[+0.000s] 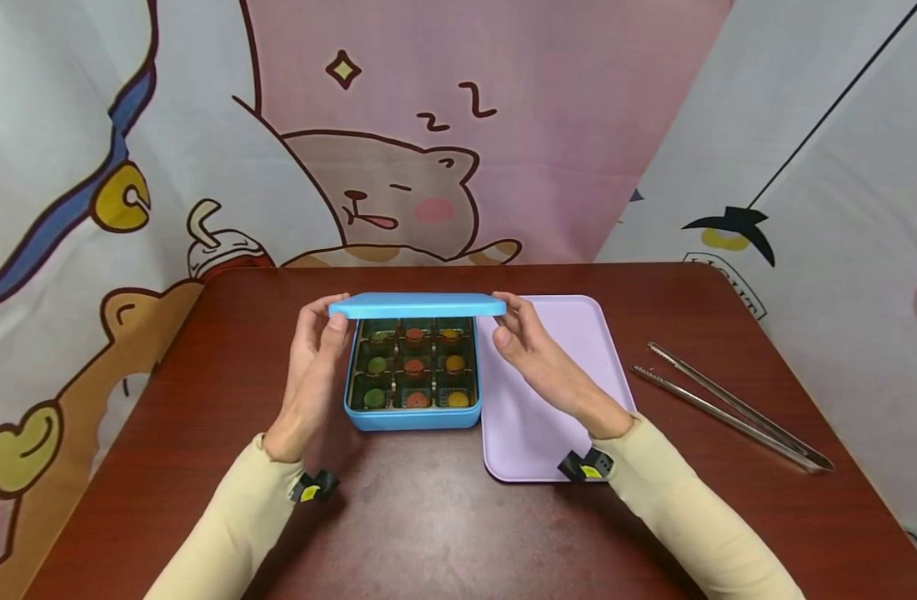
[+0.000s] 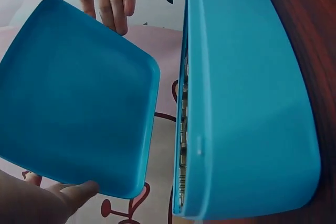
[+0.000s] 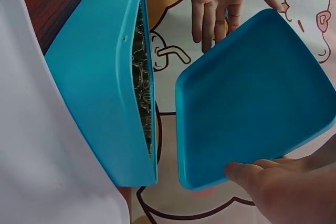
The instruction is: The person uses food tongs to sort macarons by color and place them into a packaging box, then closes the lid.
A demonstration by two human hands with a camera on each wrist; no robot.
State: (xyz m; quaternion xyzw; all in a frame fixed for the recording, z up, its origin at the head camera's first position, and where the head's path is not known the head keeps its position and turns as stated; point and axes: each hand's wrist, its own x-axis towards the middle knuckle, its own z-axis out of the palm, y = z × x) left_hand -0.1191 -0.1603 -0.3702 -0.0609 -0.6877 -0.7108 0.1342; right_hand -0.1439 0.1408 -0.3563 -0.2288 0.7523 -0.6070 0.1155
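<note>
A blue lid (image 1: 417, 305), tilted in the wrist views, is held over the back of a blue box (image 1: 413, 419) and apart from it. My left hand (image 1: 311, 362) grips the lid's left edge, thumb at the near corner. On the opposite edge my right hand (image 1: 541, 358) holds it, its thumb (image 3: 242, 174) showing at the rim in the right wrist view. Inside the box, a divided insert (image 1: 395, 383) has small round pieces in its compartments: a green column at left, reddish in the middle, yellow at right. The lid overlaps the back row in the head view.
A lavender tray (image 1: 514, 442) lies right beside the box, under my right forearm. Metal tongs (image 1: 729, 408) rest spread apart on the brown table (image 1: 421, 517) farther right. A cartoon-printed cloth (image 1: 563, 125) hangs behind the table.
</note>
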